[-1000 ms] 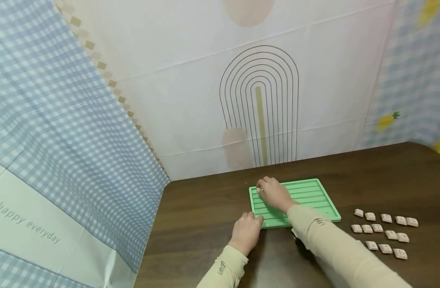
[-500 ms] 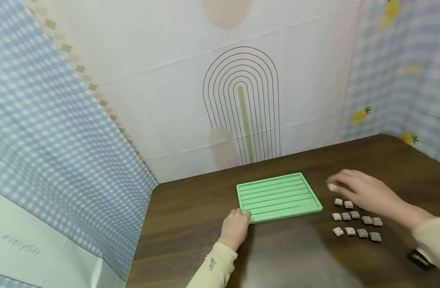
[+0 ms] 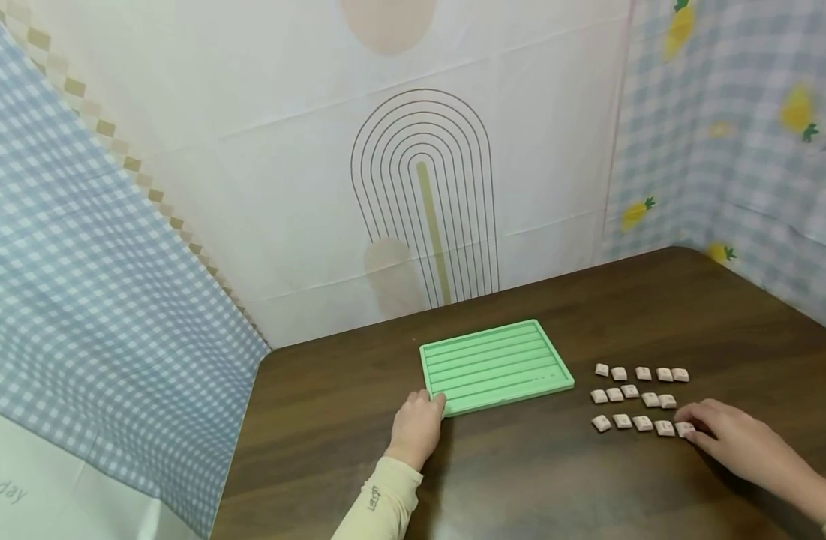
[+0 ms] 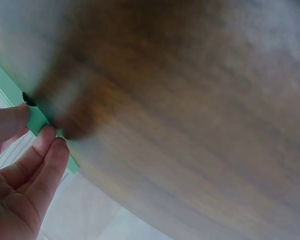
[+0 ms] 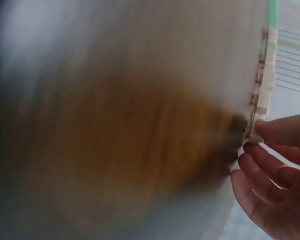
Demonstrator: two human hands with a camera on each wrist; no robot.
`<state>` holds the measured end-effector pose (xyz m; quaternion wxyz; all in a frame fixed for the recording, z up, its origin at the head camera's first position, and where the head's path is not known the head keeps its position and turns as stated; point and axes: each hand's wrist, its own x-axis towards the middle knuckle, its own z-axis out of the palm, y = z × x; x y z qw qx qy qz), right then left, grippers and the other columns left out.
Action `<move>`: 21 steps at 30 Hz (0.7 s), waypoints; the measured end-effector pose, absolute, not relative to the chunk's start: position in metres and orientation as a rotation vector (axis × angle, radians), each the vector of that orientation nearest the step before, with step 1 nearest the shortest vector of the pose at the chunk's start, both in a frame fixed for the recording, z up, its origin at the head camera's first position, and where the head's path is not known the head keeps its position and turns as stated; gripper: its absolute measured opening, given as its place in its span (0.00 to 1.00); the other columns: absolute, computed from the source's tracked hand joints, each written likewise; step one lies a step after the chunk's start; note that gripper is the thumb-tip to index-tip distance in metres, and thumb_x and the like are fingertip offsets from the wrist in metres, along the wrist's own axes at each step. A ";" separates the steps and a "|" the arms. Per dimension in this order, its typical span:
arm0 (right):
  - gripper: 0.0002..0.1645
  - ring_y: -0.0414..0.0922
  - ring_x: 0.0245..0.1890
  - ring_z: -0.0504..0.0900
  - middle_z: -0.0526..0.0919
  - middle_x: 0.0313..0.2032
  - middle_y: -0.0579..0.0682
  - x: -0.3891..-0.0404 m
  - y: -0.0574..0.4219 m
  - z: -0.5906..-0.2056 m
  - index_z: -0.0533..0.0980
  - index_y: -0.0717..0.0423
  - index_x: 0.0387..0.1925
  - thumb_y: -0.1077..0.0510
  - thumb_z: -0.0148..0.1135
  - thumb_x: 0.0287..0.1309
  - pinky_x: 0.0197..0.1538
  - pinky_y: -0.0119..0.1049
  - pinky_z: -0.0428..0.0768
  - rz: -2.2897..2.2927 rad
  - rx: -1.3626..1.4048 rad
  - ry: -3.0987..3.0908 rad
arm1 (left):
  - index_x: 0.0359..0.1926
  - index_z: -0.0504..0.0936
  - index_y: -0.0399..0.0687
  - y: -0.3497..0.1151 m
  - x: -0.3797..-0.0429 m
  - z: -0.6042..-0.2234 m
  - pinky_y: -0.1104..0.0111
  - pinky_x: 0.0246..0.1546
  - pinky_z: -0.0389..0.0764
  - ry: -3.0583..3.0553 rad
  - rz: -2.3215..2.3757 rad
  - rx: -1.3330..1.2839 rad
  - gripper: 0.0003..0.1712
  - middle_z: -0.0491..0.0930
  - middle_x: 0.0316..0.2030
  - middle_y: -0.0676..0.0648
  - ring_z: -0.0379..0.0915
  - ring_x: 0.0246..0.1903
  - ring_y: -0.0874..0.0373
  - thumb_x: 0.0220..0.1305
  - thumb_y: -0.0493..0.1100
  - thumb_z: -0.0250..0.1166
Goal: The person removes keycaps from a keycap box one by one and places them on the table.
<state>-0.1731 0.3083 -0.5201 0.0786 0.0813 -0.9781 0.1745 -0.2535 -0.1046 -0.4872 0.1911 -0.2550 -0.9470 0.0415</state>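
Observation:
In the head view, a green ridged tray [image 3: 497, 366] lies on the dark wooden table. My left hand [image 3: 416, 427] holds its near left corner, thumb and fingertips at the rim, as the left wrist view also shows with the tray edge [image 4: 38, 121]. To the right, several small white keycaps [image 3: 642, 424] stand in three rows. My right hand [image 3: 740, 439] pinches a keycap [image 3: 685, 430] at the right end of the nearest row, between thumb and fingers. The right wrist view shows this keycap [image 5: 257, 131] low against the table, in line with others.
The wooden table [image 3: 521, 480] ends at the back against a pale printed cloth [image 3: 284, 225]. Blue checked cloth hangs at the left [image 3: 115, 315] and the right [image 3: 757, 172]. The far rows of keycaps [image 3: 644, 373] lie just behind the right hand's row.
My right hand has left the tray's far left corner, swung right with a keycap and come down at the nearest row's end. The left hand keeps its hold. The head view has turned right.

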 end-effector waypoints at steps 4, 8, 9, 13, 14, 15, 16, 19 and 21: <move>0.09 0.45 0.28 0.76 0.80 0.30 0.49 -0.178 0.307 -0.524 0.78 0.55 0.32 0.62 0.66 0.44 0.28 0.45 0.76 0.494 0.276 -2.926 | 0.31 0.79 0.46 -0.108 -0.251 -0.491 0.67 0.20 0.80 -2.654 0.134 -0.694 0.02 0.79 0.24 0.44 0.72 0.24 0.53 0.54 0.38 0.63; 0.15 0.52 0.33 0.79 0.81 0.34 0.56 -0.184 0.305 -0.521 0.77 0.60 0.37 0.61 0.67 0.43 0.31 0.49 0.77 0.486 0.293 -2.993 | 0.31 0.78 0.45 -0.112 -0.247 -0.494 0.67 0.20 0.80 -2.636 0.138 -0.664 0.02 0.78 0.25 0.44 0.72 0.25 0.53 0.54 0.38 0.63; 0.17 0.55 0.35 0.79 0.81 0.36 0.59 -0.185 0.304 -0.519 0.77 0.62 0.39 0.60 0.66 0.44 0.32 0.51 0.78 0.489 0.295 -3.011 | 0.31 0.77 0.45 -0.113 -0.245 -0.494 0.67 0.20 0.80 -2.636 0.142 -0.655 0.03 0.78 0.25 0.44 0.72 0.25 0.53 0.54 0.38 0.63; 0.23 0.64 0.42 0.76 0.79 0.43 0.68 -0.186 0.290 -0.506 0.74 0.64 0.46 0.55 0.64 0.49 0.37 0.58 0.76 0.504 0.318 -2.975 | 0.36 0.73 0.43 -0.113 -0.240 -0.497 0.71 0.19 0.80 -2.684 0.194 -0.616 0.10 0.76 0.30 0.43 0.71 0.29 0.53 0.56 0.43 0.63; 0.24 0.65 0.43 0.75 0.78 0.44 0.70 -0.185 0.284 -0.502 0.73 0.64 0.47 0.55 0.64 0.50 0.38 0.60 0.76 0.513 0.331 -2.941 | 0.38 0.72 0.42 -0.112 -0.238 -0.498 0.71 0.19 0.80 -2.711 0.188 -0.607 0.12 0.75 0.31 0.43 0.71 0.30 0.53 0.57 0.44 0.63; 0.25 0.66 0.45 0.74 0.78 0.45 0.70 -0.185 0.275 -0.499 0.73 0.64 0.47 0.55 0.64 0.50 0.39 0.61 0.75 0.517 0.349 -2.885 | 0.40 0.71 0.41 -0.112 -0.237 -0.498 0.71 0.20 0.80 -2.742 0.168 -0.595 0.14 0.74 0.33 0.43 0.71 0.31 0.52 0.58 0.45 0.62; 0.25 0.67 0.46 0.74 0.78 0.46 0.70 -0.185 0.266 -0.496 0.73 0.64 0.48 0.55 0.64 0.49 0.41 0.63 0.74 0.525 0.372 -2.829 | 0.43 0.70 0.40 -0.111 -0.236 -0.498 0.71 0.21 0.80 -2.771 0.141 -0.580 0.17 0.74 0.35 0.42 0.71 0.33 0.51 0.59 0.46 0.61; 0.26 0.65 0.48 0.73 0.78 0.47 0.68 -0.189 0.232 -0.490 0.73 0.63 0.48 0.56 0.65 0.47 0.44 0.63 0.73 0.530 0.432 -2.691 | 0.52 0.67 0.37 -0.110 -0.233 -0.497 0.65 0.32 0.82 -2.816 0.026 -0.520 0.23 0.75 0.41 0.40 0.72 0.39 0.48 0.62 0.47 0.58; 0.27 0.64 0.49 0.73 0.78 0.48 0.68 -0.193 0.209 -0.491 0.72 0.64 0.49 0.56 0.65 0.46 0.46 0.63 0.72 0.514 0.438 -2.635 | 0.58 0.65 0.36 -0.110 -0.230 -0.495 0.60 0.41 0.81 -2.809 -0.016 -0.485 0.28 0.75 0.46 0.38 0.72 0.45 0.46 0.62 0.49 0.57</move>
